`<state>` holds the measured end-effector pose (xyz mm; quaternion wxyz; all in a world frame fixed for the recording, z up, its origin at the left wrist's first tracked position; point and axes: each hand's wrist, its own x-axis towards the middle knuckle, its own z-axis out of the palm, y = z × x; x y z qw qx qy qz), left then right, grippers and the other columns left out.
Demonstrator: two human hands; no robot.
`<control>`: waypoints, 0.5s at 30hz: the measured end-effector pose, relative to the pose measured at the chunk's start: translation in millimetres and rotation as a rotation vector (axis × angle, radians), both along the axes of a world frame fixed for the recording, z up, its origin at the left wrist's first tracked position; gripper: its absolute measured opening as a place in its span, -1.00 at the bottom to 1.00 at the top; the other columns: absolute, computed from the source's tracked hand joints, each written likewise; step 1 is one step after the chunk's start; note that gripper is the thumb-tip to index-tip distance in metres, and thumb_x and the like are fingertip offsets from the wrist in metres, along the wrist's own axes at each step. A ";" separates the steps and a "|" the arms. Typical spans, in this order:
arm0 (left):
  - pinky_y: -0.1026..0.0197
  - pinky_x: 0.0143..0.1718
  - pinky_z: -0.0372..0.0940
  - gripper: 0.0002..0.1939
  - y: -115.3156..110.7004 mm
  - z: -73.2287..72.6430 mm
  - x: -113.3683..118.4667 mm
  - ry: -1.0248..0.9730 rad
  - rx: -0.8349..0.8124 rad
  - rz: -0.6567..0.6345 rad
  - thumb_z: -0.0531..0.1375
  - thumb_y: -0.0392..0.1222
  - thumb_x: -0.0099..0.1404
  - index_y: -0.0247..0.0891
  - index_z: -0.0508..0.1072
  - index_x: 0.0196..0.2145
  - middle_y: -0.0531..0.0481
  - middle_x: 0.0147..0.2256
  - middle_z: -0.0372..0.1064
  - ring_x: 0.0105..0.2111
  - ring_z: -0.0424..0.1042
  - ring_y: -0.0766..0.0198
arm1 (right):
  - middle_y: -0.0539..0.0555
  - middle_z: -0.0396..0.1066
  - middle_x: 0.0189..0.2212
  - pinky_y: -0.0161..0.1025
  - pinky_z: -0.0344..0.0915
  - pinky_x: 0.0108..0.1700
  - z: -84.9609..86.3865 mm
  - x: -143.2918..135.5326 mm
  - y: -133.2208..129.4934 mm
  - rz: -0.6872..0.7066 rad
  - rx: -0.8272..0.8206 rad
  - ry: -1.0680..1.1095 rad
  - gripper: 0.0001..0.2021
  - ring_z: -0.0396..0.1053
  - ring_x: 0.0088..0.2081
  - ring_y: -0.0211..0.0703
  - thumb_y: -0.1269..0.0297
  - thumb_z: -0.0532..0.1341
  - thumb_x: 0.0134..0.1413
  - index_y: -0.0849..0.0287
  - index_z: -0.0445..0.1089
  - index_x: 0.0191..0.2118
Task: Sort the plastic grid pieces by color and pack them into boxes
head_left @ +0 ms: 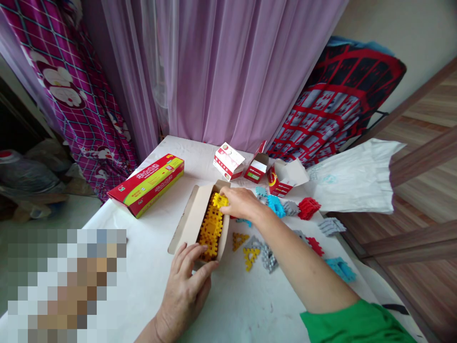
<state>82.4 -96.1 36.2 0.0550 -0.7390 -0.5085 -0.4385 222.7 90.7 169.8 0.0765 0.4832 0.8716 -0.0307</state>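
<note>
A long open cardboard box (185, 224) lies in front of me, its long flap folded out to the left. Inside sit several yellow interlocking plastic blocks (210, 231). My left hand (191, 276) holds the near end of the box, fingers on its left edge and thumb at the near right corner. With bent fingers, my right hand (238, 202) pinches a yellow block (219, 200) at the far end of the box. Its fingertips are partly hidden. To the right of the box lie loose yellow triangle pieces (252, 257) and grey pieces (269, 258).
A red and yellow-green long box (150, 186) lies at the left. Small boxes, one white and red (228, 162) and two open red ones (256, 171), stand at the back. Blue blocks (276, 206), red blocks (309, 208) and a white bag (353, 176) are on the right.
</note>
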 end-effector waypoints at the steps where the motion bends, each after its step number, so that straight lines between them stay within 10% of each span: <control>1: -0.17 0.22 0.20 -0.62 -0.1 0.4 0.1 0.002 -0.003 0.000 0.14 -0.44 0.24 -0.07 0.50 -0.07 -0.11 0.04 0.32 0.10 0.31 0.11 | 0.12 0.52 -0.01 -0.19 0.30 -0.12 1.1 1.5 -7.8 0.024 -0.023 0.027 -0.55 0.46 -0.01 0.05 0.12 0.26 0.03 0.08 0.35 0.07; 8: -0.15 0.21 0.21 -0.63 -0.4 4.0 0.4 0.017 -0.005 0.003 0.13 -0.43 0.25 -0.07 0.51 -0.08 -0.10 0.03 0.33 0.07 0.32 0.11 | 0.12 0.57 -0.17 -0.20 0.28 -0.18 -6.5 -5.8 -61.5 0.185 -0.151 0.062 -0.64 0.50 -0.11 0.06 0.15 0.27 0.00 0.10 0.42 -0.05; 15: -0.15 0.21 0.22 -0.63 -0.2 3.8 0.1 0.006 0.002 -0.001 0.13 -0.44 0.24 -0.07 0.50 -0.08 -0.10 0.02 0.34 0.08 0.33 0.12 | 0.04 0.55 -0.09 -0.25 0.26 -0.10 21.7 28.2 -34.1 0.027 0.008 0.162 -0.78 0.47 -0.07 -0.08 0.31 0.17 0.17 0.06 0.49 -0.10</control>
